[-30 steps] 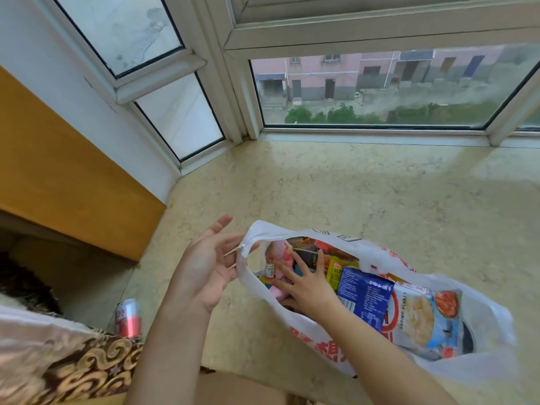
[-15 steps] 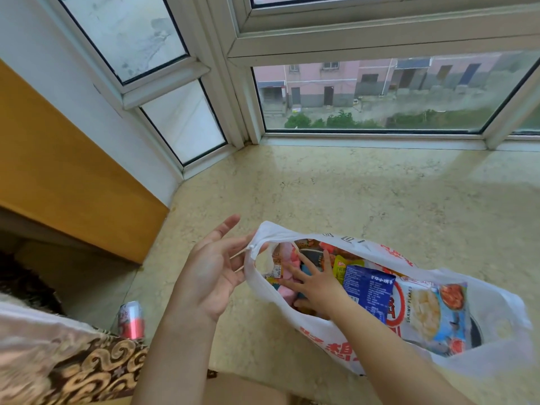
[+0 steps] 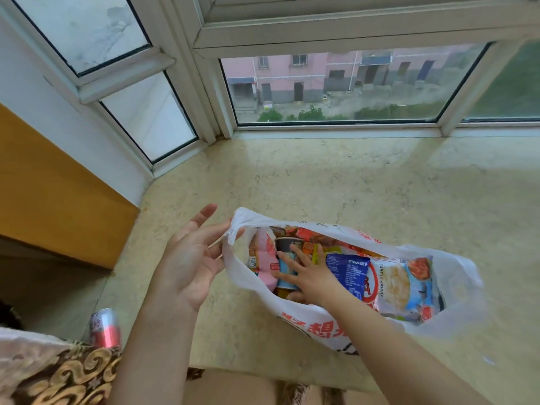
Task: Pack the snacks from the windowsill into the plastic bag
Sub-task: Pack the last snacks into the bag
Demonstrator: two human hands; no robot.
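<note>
A white plastic bag (image 3: 309,323) with red print lies on its side on the marble windowsill (image 3: 365,194), mouth facing left. Inside it I see a pink packet (image 3: 266,258), a dark cup (image 3: 287,245), a blue packet (image 3: 347,273) and a shrimp flakes packet (image 3: 403,287). My left hand (image 3: 190,258) pinches the bag's handle between its fingertips and holds the mouth wide. My right hand (image 3: 306,276) is inside the bag, fingers spread flat on the snacks near the cup.
A red drink can (image 3: 103,328) stands low at the left, below the sill's edge, beside a brown-and-gold patterned cloth (image 3: 67,375). An orange wooden panel (image 3: 52,194) flanks the sill on the left. Window frames close off the back.
My right hand has slid slightly deeper across the snacks in the bag. My left hand keeps the bag's mouth held up.
</note>
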